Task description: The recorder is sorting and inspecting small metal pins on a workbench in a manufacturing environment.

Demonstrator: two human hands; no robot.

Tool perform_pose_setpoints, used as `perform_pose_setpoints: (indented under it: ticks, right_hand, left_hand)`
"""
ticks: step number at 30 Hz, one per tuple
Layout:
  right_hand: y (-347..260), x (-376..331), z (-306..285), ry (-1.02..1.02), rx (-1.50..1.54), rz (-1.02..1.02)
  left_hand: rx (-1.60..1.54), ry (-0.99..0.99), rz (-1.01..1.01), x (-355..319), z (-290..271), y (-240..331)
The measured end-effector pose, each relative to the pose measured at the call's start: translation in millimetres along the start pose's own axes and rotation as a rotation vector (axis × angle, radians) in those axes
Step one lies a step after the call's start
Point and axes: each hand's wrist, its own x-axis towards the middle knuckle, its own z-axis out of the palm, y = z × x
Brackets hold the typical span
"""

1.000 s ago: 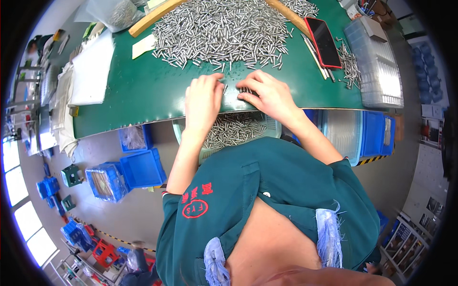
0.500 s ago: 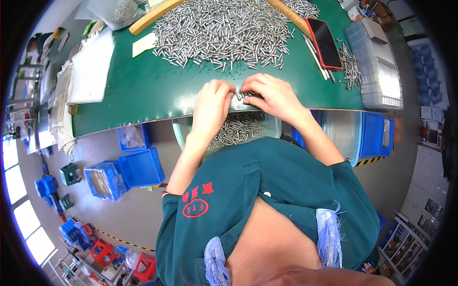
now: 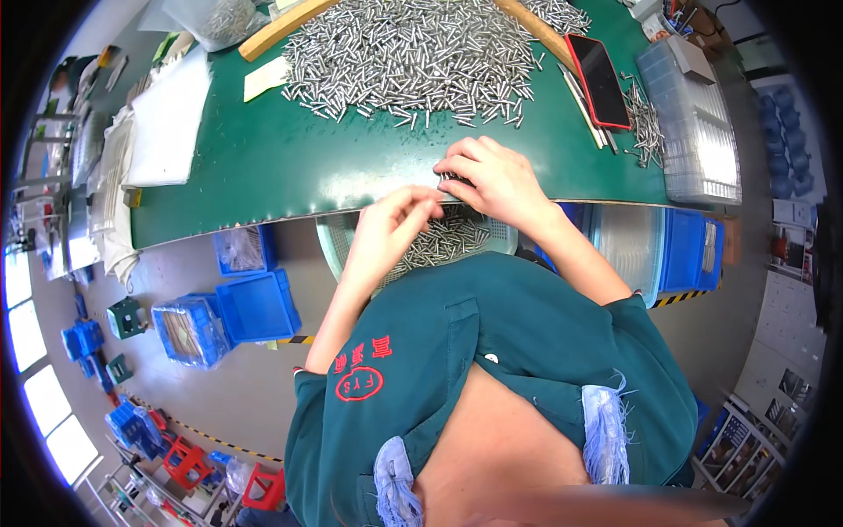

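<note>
Past the table's front edge, above a pale green basket (image 3: 332, 237) of small metal pins (image 3: 446, 239), my left hand (image 3: 386, 227) has its fingers curled together. Whatever they pinch, if anything, is too small to make out. My right hand (image 3: 499, 183) rests at the edge of the green tabletop (image 3: 307, 167), its fingers bent over a few metal pins (image 3: 450, 177) that show beneath the fingertips. Farther back lies a wide heap of the same silvery pins (image 3: 408, 66).
Wooden bars (image 3: 285, 29) flank the heap. To the right are a red-edged phone (image 3: 597, 81), thin sticks (image 3: 581, 107), loose pins (image 3: 645, 127) and clear plastic trays (image 3: 694, 123). White sheets (image 3: 171, 123) lie left. Blue bins (image 3: 256, 307) stand on the floor.
My left hand has drawn back from the right hand toward me, off the tabletop and over the basket. My right hand has shifted slightly left, still over the pins.
</note>
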Motion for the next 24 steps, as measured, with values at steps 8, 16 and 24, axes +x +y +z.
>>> perform_pose_setpoints:
  ticks: [8,16,24]
  right_hand:
    - [-16,-12,-3,-0.117,0.071,-0.042]
    - [-21,-21,-11,-0.178,0.205,0.037]
    - [-25,-15,-23,-0.178,0.600,0.177]
  left_hand:
    - [-1.117,-0.273,-0.455,2,7,-37]
    - [-0.880,-0.272,-0.436,5,20,-41]
    - [-0.447,-0.252,-0.223,0,8,1]
